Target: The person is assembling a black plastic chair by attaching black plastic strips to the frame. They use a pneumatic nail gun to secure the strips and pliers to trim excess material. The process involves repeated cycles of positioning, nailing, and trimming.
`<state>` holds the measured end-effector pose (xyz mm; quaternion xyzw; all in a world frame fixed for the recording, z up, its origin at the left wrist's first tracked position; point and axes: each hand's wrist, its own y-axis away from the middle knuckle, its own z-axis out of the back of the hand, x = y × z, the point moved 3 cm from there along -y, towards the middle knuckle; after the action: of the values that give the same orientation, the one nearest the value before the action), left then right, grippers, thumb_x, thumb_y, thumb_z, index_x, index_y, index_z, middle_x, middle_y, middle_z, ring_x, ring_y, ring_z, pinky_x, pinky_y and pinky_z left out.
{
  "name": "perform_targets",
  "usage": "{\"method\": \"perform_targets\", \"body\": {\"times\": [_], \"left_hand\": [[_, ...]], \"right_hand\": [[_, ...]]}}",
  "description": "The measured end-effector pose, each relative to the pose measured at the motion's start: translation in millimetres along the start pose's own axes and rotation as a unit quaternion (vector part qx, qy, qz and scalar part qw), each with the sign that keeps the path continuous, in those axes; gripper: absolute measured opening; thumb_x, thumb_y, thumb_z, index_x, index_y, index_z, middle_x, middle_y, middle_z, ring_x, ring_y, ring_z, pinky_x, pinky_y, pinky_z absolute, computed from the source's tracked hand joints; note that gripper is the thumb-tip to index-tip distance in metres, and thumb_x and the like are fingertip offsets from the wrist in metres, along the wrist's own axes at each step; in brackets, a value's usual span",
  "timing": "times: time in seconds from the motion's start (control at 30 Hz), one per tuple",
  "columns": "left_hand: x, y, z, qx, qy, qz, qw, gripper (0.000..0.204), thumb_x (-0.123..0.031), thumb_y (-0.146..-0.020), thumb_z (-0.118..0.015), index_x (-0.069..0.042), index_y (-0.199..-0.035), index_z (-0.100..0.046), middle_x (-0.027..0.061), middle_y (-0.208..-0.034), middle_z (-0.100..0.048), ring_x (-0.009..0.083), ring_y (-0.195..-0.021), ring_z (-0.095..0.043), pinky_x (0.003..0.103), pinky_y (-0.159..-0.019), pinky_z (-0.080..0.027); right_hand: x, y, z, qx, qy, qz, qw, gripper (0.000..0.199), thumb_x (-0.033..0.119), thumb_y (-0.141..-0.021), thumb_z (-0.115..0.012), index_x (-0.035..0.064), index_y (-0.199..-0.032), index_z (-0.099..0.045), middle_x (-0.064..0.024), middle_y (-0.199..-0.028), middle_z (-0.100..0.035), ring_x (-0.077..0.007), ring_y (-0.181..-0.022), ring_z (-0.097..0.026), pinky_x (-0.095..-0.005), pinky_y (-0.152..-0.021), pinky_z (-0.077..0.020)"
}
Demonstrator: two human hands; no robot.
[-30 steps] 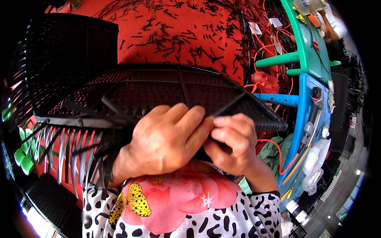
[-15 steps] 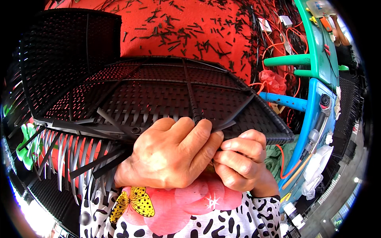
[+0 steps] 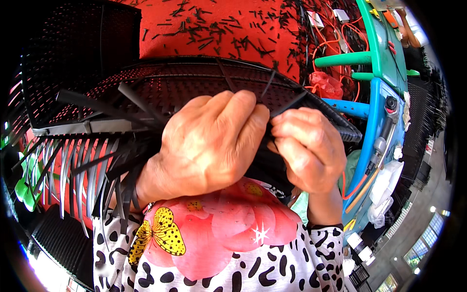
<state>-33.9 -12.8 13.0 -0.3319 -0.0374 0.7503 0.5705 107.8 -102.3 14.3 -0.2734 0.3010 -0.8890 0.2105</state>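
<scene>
A black woven wicker frame (image 3: pixel 187 80) lies in front of me, with a tall woven side (image 3: pixel 68 63) standing at its left. At its near edge, my left hand (image 3: pixel 209 146) is closed with the fingers curled down around black plastic strips; most of what it grips is hidden under the knuckles. Close on its right, my right hand (image 3: pixel 314 146) is closed in a pinch at a thin black plastic strip (image 3: pixel 294 101), its fingertips partly hidden. Loose strip ends (image 3: pixel 97 104) jut out past my left wrist, and a fringe of strips (image 3: pixel 80 165) hangs below the edge.
Short black offcuts (image 3: pixel 228 29) litter the red floor (image 3: pixel 165 39). At right stand a green stool (image 3: pixel 379 58) and a blue stool (image 3: pixel 379 102), the blue one bearing a long power tool (image 3: pixel 384 141). Orange cords (image 3: pixel 321 44) run beside them. Green clips (image 3: pixel 28 182) sit at far left.
Both hands have moved upward and away from my body, still closed and side by side. The frame's near edge has risen, and another strip now sticks up between the hands.
</scene>
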Motion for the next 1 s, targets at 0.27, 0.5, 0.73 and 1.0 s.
{"method": "perform_targets", "body": {"times": [0.27, 0.5, 0.73, 1.0], "left_hand": [[0.5, 3.1, -1.0, -0.049, 0.021, 0.01, 0.999, 0.046, -0.008, -0.058, -0.073, -0.001, -0.101, -0.061, 0.0146, -0.097, -0.061, 0.0321, -0.08, -0.064, 0.038, -0.067, -0.052], [2.4, 6.1, -3.5, -0.066, 0.024, 0.021, 0.997, 0.046, -0.004, -0.057, -0.076, -0.001, -0.101, -0.06, 0.0133, -0.096, -0.061, 0.032, -0.078, -0.063, 0.037, -0.066, -0.052], [2.6, 0.8, -2.9, -0.064, 0.023, 0.03, 0.997, 0.044, -0.001, -0.057, -0.077, -0.003, -0.097, -0.06, 0.0118, -0.09, -0.06, 0.0319, -0.076, -0.063, 0.037, -0.063, -0.051], [7.4, -6.8, -6.3, -0.077, 0.026, 0.048, 0.996, 0.04, 0.001, -0.059, -0.077, -0.004, -0.095, -0.062, 0.0102, -0.088, -0.061, 0.0306, -0.077, -0.063, 0.035, -0.064, -0.051]], "right_hand": [[-5.5, -17.4, 3.9, 0.048, 0.007, -0.01, 0.999, 0.015, 0.003, -0.065, -0.066, 0.0011, -0.078, -0.059, -0.0108, -0.084, -0.061, -0.0261, -0.072, -0.063, -0.0342, -0.06, -0.0524], [-14.8, -27.4, 0.3, 0.085, -0.138, -0.193, 0.968, 0.015, -0.006, -0.071, -0.07, -0.0004, -0.082, -0.06, -0.0123, -0.077, -0.06, -0.0268, -0.068, -0.061, -0.0309, -0.06, -0.0482], [-35.9, -29.1, -2.0, 0.154, -0.218, -0.301, 0.916, 0.011, -0.001, -0.075, -0.07, -0.0013, -0.083, -0.064, -0.0069, -0.072, -0.065, -0.0106, -0.068, -0.061, -0.0264, -0.063, -0.0488], [-63.6, -36.3, -6.3, 0.243, -0.356, -0.388, 0.815, 0.004, 0.006, -0.082, -0.068, 0.0013, -0.082, -0.069, 0.0014, -0.073, -0.065, -0.0047, -0.066, -0.057, -0.0216, -0.062, -0.0455]]}}
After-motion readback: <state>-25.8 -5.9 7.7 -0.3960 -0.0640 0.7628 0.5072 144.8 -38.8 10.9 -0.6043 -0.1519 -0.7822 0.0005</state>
